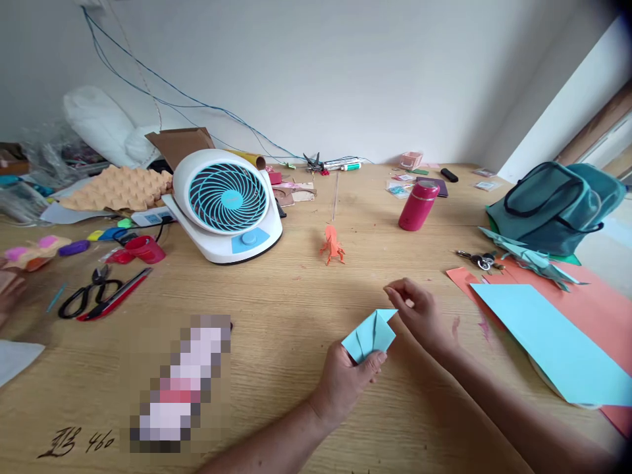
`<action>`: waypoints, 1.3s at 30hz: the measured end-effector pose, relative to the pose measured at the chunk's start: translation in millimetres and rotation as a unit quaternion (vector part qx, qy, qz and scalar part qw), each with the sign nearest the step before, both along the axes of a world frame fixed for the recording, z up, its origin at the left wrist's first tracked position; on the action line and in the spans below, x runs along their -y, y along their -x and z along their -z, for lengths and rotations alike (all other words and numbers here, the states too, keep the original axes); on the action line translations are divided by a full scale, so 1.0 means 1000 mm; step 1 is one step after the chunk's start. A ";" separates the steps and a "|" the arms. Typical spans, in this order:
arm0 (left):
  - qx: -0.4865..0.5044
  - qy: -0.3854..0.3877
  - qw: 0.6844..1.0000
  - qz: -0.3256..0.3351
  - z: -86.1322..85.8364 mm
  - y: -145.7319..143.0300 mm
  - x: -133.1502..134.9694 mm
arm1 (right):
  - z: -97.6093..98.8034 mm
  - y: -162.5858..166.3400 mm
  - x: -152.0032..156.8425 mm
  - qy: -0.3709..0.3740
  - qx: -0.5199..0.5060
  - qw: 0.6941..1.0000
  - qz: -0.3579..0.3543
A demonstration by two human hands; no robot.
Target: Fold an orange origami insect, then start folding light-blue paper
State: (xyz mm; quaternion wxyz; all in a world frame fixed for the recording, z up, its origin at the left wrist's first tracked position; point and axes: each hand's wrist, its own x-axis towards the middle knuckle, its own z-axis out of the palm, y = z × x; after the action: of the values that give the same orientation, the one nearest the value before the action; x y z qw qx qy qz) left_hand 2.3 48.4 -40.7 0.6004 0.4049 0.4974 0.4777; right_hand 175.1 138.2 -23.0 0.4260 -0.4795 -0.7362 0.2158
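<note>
My left hand (343, 382) grips a small folded piece of light-blue paper (368, 337), thumb on top and the other fingers beneath. Creased layers show on its face, and one pointed flap sticks out at the upper right. Close beside that point is my right hand (417, 313), its thumb and forefinger tips together with nothing visible between them. An orange folded-paper figure with thin legs (333, 245) stands on the table beyond my hands. A larger light-blue folded-paper figure (536, 257) lies at the right, near a light-blue sheet (553, 342).
Orange paper (587, 309) lies under the blue sheet. Around the table are a fan (227, 204), a pink flask (419, 205), keys (484, 261), a teal bag (548, 204), scissors (96, 293) and a red cutter knife (116, 295). Another person's hand (10, 289) shows at the left edge.
</note>
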 end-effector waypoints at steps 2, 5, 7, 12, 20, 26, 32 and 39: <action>0.003 -0.009 1.000 0.008 0.004 -0.001 0.000 | 0.004 0.020 -0.032 -0.029 0.015 0.999 -0.029; 0.008 -0.024 1.000 0.017 0.007 -0.001 0.000 | 0.010 0.051 -0.073 -0.049 0.038 0.996 -0.062; 0.012 -0.027 0.999 0.020 0.009 -0.001 0.000 | 0.012 0.068 -0.095 -0.052 0.048 0.995 -0.077; 0.009 -0.030 0.999 0.026 0.015 0.000 0.000 | 0.012 0.100 -0.118 -0.002 0.022 0.997 -0.077; 0.032 -0.010 0.999 0.022 0.007 -0.002 -0.001 | 0.019 0.116 -0.105 0.296 -0.126 0.946 -0.032; 0.044 -0.025 0.999 0.010 0.006 -0.001 -0.003 | 0.008 0.124 -0.113 0.450 -0.222 0.865 -0.010; 0.048 -0.036 0.998 0.015 0.006 0.001 -0.002 | 0.002 0.134 -0.116 0.486 -0.275 0.829 0.019; 0.045 -0.029 0.998 0.020 0.007 0.002 -0.004 | 0.003 0.142 -0.123 0.508 -0.288 0.811 0.042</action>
State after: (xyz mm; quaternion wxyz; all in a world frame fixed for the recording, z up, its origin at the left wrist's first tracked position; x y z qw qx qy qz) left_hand 0.4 52.1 -47.4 0.6196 0.4097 0.4480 0.4975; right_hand 33.4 261.1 -25.6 0.3228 -0.5735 -0.3445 0.6695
